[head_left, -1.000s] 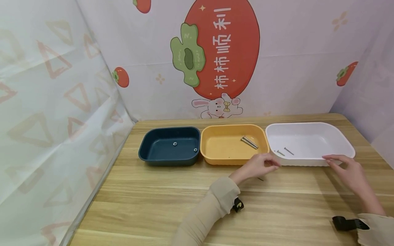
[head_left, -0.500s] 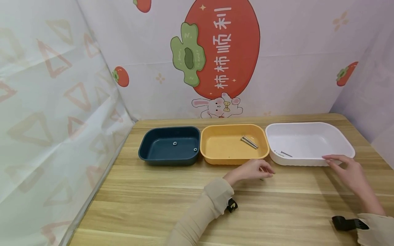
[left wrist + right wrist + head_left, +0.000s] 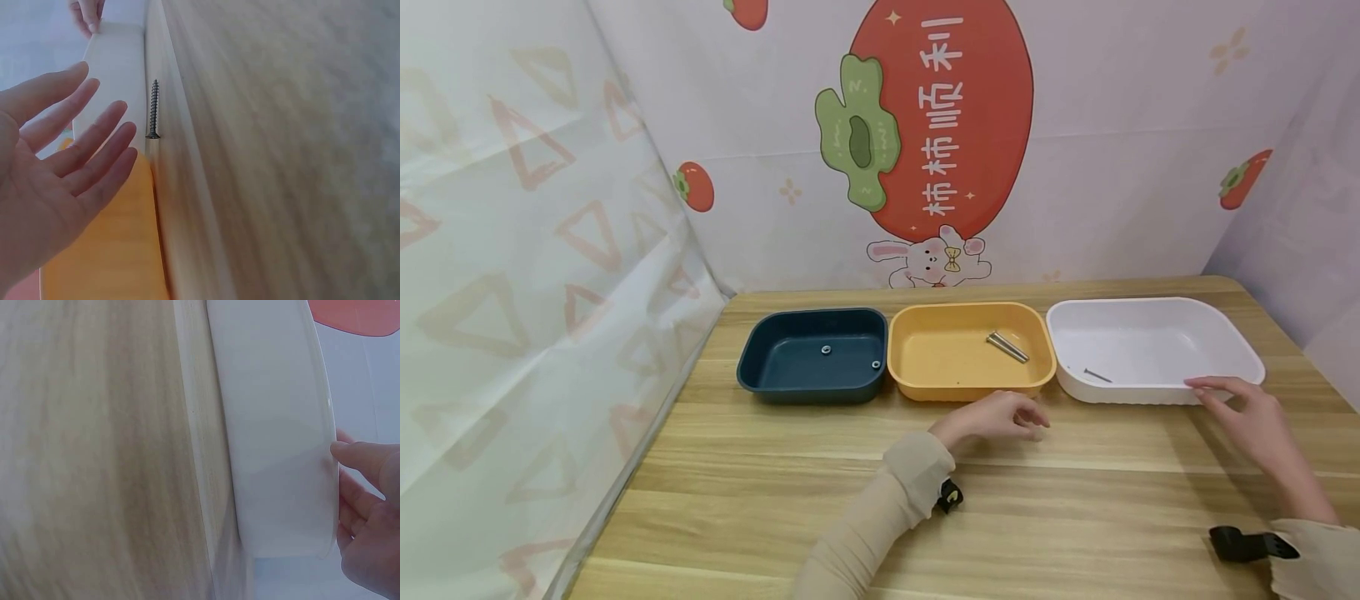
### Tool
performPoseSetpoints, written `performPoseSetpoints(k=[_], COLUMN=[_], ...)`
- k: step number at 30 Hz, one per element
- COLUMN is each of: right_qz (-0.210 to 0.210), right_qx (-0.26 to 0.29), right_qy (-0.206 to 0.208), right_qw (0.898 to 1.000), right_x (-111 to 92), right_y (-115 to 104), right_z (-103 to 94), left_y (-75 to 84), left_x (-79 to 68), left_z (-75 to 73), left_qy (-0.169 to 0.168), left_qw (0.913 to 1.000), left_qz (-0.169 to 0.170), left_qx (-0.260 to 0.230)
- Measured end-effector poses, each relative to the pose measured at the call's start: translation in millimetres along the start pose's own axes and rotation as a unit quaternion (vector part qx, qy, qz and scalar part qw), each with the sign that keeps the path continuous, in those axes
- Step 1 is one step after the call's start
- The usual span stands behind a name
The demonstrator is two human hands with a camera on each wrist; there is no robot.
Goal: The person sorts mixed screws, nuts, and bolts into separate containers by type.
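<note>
My left hand [image 3: 992, 417] hovers with loosely spread fingers just in front of the yellow tray [image 3: 951, 392], holding nothing. Beyond its fingertips, the left wrist view shows a dark countersunk screw [image 3: 154, 109] on the table by the trays; my hand hides it in the head view. My right hand [image 3: 1251, 421] pinches the near rim of the white tray [image 3: 1138, 395], thumb outside and fingers behind the rim. One thin screw [image 3: 1097, 376] lies in that tray's near left part. Long silver bolts [image 3: 1007, 347] rest side by side in the yellow tray.
A dark blue tray [image 3: 812, 397] stands left of the yellow one, holding a nut [image 3: 826, 350] near its middle and another nut [image 3: 876, 364] at its right. All three trays form a row at the wooden table's [image 3: 760, 500] back, before a printed cloth [image 3: 775, 233].
My left hand has drawn back left and down from the white tray's near left corner. Two screws showed in that tray earlier; one shows now, shifted slightly. My right hand stays put.
</note>
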State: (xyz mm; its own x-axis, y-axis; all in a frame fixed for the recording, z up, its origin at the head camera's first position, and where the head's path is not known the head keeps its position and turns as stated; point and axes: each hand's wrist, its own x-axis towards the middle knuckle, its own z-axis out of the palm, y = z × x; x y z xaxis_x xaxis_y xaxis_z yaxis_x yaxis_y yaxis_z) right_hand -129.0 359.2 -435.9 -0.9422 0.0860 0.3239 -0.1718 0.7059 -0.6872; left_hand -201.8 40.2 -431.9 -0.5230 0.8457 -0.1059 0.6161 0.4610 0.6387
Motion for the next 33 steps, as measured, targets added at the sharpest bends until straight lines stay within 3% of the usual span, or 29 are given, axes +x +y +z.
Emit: performPoseSetpoints(k=[13, 22, 33], right_qz=[-0.009, -0.012, -0.004], right_qx=[0.001, -0.001, -0.007], right_qy=[0.004, 0.009, 0.0], right_qw=[1.0, 1.0, 1.0], right_x=[1.5, 1.5, 1.4], right_y=[0.4, 0.5, -1.3], right_z=[-0.2, 0.3, -1.4], left_y=[-7.5, -11.8, -14.8], left_x=[-5.2, -4.8, -2.0], left_z=[-1.1, 0.5, 7.0], left_qy=[-0.014, -0.015, -0.007], left_qw=[0.9996, 0.9991, 0.9983], left_qz=[-0.025, -0.032, -0.055], left_qx=[-0.004, 0.022, -0.017])
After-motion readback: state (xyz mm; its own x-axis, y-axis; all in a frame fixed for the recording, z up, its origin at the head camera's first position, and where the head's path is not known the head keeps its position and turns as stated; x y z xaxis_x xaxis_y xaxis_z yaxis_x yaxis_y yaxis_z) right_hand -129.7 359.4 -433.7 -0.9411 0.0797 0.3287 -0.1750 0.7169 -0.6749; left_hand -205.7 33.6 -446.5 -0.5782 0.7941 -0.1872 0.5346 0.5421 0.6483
